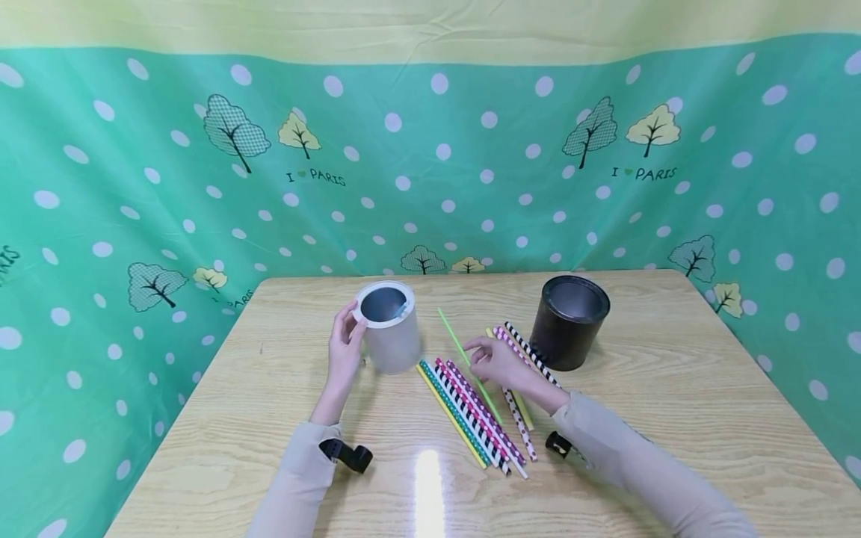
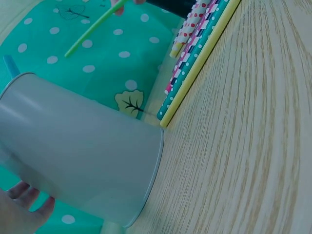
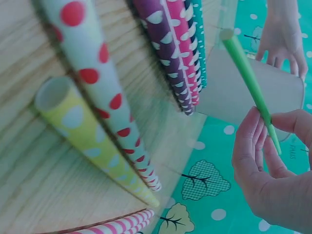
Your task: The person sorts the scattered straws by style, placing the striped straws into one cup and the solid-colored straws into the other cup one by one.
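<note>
My left hand (image 1: pixel 346 347) holds a pale grey can (image 1: pixel 393 350) at its upper left side, the thumb near the white rim. The can stands upright on the table, and the end of a light blue straw (image 2: pixel 10 67) shows at its mouth. My right hand (image 1: pixel 501 365) pinches a bright green straw (image 3: pixel 246 73) between thumb and fingertips, raised at a slant above the other straws. Below it lies a row of patterned paper straws (image 1: pixel 464 415) in yellow, teal, black-striped, pink and purple. The right wrist view shows a red-dotted straw (image 3: pixel 102 58) and a yellow one (image 3: pixel 83 131) close by.
A black can (image 1: pixel 565 336) stands upright at the right, with a black-and-white striped straw (image 1: pixel 534 355) lying beside it. Wooden table (image 1: pixel 229 441) runs out to a green dotted cloth (image 1: pixel 430 149) hung behind and at both sides.
</note>
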The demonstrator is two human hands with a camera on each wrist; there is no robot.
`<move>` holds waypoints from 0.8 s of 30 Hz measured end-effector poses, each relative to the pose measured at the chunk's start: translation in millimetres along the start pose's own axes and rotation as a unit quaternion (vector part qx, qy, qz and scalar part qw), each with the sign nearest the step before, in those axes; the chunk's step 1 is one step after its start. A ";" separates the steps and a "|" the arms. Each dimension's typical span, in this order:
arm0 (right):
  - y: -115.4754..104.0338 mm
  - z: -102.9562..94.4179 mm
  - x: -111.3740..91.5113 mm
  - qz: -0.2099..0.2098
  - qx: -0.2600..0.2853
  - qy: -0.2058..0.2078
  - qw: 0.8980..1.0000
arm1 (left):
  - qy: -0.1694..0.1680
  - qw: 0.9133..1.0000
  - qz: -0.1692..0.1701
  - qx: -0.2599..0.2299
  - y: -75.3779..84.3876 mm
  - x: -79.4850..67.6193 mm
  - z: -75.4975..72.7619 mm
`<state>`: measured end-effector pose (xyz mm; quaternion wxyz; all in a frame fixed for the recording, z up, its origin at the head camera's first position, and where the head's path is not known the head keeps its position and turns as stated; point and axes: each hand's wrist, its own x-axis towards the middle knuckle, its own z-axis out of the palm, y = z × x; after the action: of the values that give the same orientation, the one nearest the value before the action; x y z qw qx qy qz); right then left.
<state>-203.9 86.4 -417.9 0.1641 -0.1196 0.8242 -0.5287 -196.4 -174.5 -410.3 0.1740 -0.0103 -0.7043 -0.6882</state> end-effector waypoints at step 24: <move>-55.8 -1.4 8.4 -0.068 0.121 0.078 0.987 | -0.001 1.000 0.010 -0.006 -7.4 1.8 -1.7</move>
<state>-210.9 61.4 -367.7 0.0761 -0.1129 0.7546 -0.6419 -199.6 -177.0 -417.0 0.1800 -0.0191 -0.7003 -0.6905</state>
